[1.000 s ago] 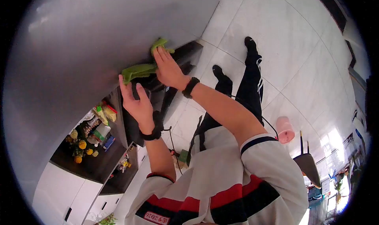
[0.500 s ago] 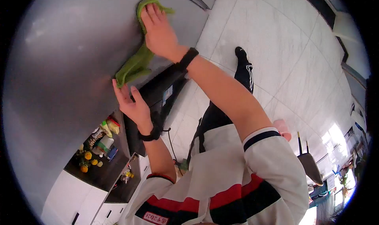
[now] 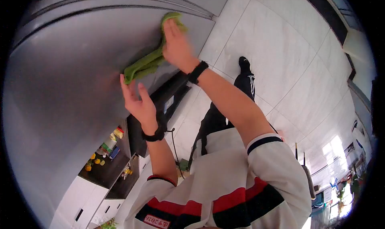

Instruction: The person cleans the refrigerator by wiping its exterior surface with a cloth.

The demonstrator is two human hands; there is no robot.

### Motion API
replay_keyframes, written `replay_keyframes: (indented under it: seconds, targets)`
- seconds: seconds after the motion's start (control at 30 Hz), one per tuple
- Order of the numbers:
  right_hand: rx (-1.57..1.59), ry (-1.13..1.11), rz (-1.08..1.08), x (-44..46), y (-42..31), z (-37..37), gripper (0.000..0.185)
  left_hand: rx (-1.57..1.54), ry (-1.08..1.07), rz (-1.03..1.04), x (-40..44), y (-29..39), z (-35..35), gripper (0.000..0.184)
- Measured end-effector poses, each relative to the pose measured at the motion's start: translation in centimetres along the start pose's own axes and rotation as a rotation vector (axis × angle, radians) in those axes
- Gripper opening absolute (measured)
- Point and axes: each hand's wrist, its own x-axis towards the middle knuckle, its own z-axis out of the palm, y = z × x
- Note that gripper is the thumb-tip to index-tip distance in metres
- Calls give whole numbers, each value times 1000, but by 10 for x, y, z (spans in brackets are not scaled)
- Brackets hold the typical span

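Note:
A green cloth [image 3: 146, 64] lies stretched diagonally against a smooth grey panel [image 3: 68, 80]. My right hand [image 3: 178, 48] presses the cloth's upper end to the panel, its fingers together and extended, with cloth bunched around the fingertips. At the cloth's lower end is my left hand [image 3: 138, 106], its fingertips touching the edge; the fingers are straight and the thumb stands apart. Both wrists wear black bands.
Curved dark grooves cross the panel's top. Below left, a dark shelf [image 3: 100, 173] holds yellow flowers [image 3: 96, 161] and packets, above white cabinets [image 3: 74, 201]. A dark ledge [image 3: 156, 100] runs beside my left hand. Pale floor tiles [image 3: 284, 56] and a chair [image 3: 308, 181] are at the right.
My right hand has moved up along the panel with its end of the cloth, and the cloth is more stretched out. The view has shifted, bringing the panel's upper grooves into sight.

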Motion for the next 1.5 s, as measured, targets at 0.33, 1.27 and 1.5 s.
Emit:
replay_keyframes:
  seconds: [0.33,1.27,1.5]
  targets:
    - [268,-45,181,29,24,-17,75,-18,-125,3,46,42,26,51]
    - [138,198,-85,114,16,-68,78,-16,-132,148,77,76,79,59]
    - [36,90,-66,89,1,-67,75,-114,-135,137,76,76,74,63]
